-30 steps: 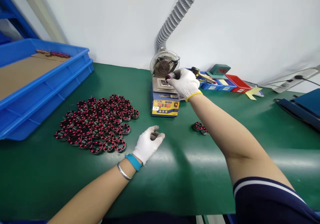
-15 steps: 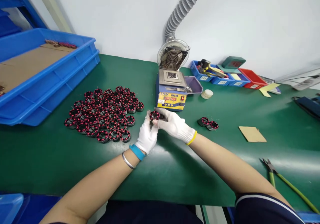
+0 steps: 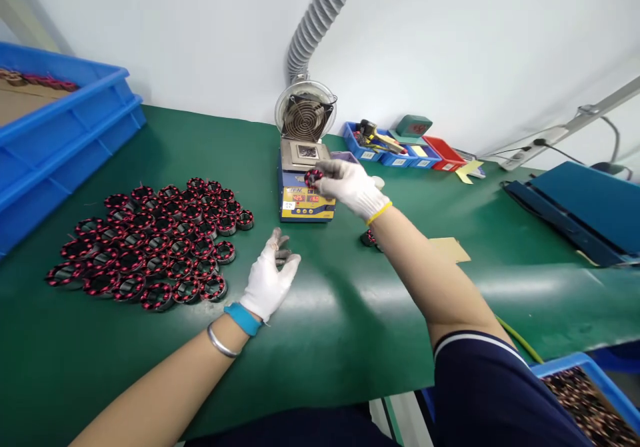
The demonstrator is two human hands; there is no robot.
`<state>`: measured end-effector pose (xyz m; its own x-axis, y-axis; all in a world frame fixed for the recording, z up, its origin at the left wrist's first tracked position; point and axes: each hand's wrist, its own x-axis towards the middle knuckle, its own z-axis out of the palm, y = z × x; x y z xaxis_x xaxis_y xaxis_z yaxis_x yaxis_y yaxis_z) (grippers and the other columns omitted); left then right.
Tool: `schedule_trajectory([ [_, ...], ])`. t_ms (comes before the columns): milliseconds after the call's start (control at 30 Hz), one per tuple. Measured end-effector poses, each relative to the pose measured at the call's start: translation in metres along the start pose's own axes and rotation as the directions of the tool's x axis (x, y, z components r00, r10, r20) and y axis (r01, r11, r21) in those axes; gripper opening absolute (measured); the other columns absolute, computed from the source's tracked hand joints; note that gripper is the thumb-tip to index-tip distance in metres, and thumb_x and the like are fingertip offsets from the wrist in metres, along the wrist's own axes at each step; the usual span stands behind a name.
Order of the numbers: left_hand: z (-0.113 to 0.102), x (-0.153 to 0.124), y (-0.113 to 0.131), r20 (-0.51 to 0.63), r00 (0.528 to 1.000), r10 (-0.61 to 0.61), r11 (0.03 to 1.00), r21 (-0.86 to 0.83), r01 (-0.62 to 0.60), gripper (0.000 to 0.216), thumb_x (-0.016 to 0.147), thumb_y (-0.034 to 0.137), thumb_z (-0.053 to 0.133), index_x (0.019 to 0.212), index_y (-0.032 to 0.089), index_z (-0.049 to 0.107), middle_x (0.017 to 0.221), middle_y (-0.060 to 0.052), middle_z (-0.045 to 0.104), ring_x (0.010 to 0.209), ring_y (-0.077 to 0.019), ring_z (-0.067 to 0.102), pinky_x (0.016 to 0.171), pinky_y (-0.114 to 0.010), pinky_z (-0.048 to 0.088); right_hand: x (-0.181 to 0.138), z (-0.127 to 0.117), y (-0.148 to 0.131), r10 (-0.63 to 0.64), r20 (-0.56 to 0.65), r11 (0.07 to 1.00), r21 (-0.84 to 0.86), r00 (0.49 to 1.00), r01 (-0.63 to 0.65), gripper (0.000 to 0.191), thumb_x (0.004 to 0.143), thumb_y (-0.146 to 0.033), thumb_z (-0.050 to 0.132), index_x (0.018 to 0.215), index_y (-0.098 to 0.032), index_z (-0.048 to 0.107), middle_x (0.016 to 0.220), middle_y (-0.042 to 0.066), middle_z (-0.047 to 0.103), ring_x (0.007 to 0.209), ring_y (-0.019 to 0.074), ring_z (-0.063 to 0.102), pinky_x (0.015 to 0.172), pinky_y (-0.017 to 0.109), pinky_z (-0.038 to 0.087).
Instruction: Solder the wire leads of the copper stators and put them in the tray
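My right hand [image 3: 353, 187], in a white glove, is closed on a black ring wound with red wire, a coil [image 3: 313, 178]. It holds the coil just in front of the solder pot [image 3: 305, 190], a blue and yellow box with a red display. My left hand [image 3: 269, 279], also gloved, rests on the green mat with its fingers loosely curled and nothing in them. To its left lies a large group of several like coils [image 3: 155, 244]. Two more coils [image 3: 369, 238] lie beside my right forearm, partly hidden by it.
A round fan with a grey ribbed hose [image 3: 306, 115] stands behind the solder pot. Stacked blue crates [image 3: 65, 130] sit at far left. Small blue and red bins [image 3: 400, 148] line the back wall. A cardboard piece [image 3: 450, 249] lies on the mat; a blue bin [image 3: 583, 394] is at bottom right.
Both hands were together on one coil near the mat's middle. My right hand has since carried the coil up to the solder pot, and my left hand has let go and dropped back.
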<state>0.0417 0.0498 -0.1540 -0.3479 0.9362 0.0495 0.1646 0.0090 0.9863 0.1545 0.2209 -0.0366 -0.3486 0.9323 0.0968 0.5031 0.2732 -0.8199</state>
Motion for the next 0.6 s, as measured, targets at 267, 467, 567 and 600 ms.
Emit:
schedule_trajectory([
  [267, 0.002, 0.000, 0.002, 0.033, 0.999, 0.004, 0.985, 0.171, -0.009, 0.064, 0.077, 0.030, 0.061, 0.137, 0.017, 0.041, 0.125, -0.012, 0.062, 0.098, -0.0220, 0.065, 0.092, -0.041, 0.051, 0.086, -0.020, 0.009, -0.221, -0.202, 0.932, -0.331, 0.954, 0.146, 0.041, 0.074, -0.034, 0.060, 0.111, -0.016, 0.065, 0.099, 0.006, 0.070, 0.093, 0.0212, 0.064, 0.087, 0.038, 0.049],
  [467, 0.002, 0.001, 0.002, 0.050, 0.999, 0.020, 0.975, 0.222, -0.030, 0.061, 0.078, 0.031, 0.060, 0.135, 0.016, 0.043, 0.126, -0.012, 0.061, 0.100, -0.0226, 0.065, 0.092, -0.041, 0.051, 0.097, -0.007, 0.010, -0.227, -0.205, 0.896, -0.426, 0.952, 0.121, 0.042, 0.074, -0.033, 0.060, 0.112, -0.019, 0.065, 0.106, 0.007, 0.068, 0.102, 0.0255, 0.062, 0.091, 0.042, 0.047],
  [567, 0.002, 0.001, 0.002, 0.059, 0.998, 0.023, 0.972, 0.230, -0.036, 0.061, 0.079, 0.031, 0.059, 0.135, 0.015, 0.043, 0.126, -0.012, 0.061, 0.100, -0.0226, 0.064, 0.092, -0.040, 0.051, 0.095, -0.003, 0.009, -0.228, -0.206, 0.880, -0.463, 0.952, 0.110, 0.039, 0.074, -0.033, 0.059, 0.110, -0.020, 0.066, 0.106, 0.007, 0.069, 0.103, 0.0265, 0.062, 0.092, 0.043, 0.047],
  [600, 0.002, 0.001, 0.002, 0.064, 0.998, 0.022, 0.972, 0.232, -0.036, 0.061, 0.079, 0.031, 0.059, 0.135, 0.015, 0.043, 0.126, -0.012, 0.061, 0.100, -0.0227, 0.064, 0.092, -0.040, 0.051, 0.095, -0.003, 0.009, -0.228, -0.200, 0.876, -0.469, 0.953, 0.111, 0.039, 0.074, -0.034, 0.059, 0.109, -0.020, 0.066, 0.106, 0.007, 0.069, 0.102, 0.0264, 0.062, 0.092, 0.043, 0.047],
])
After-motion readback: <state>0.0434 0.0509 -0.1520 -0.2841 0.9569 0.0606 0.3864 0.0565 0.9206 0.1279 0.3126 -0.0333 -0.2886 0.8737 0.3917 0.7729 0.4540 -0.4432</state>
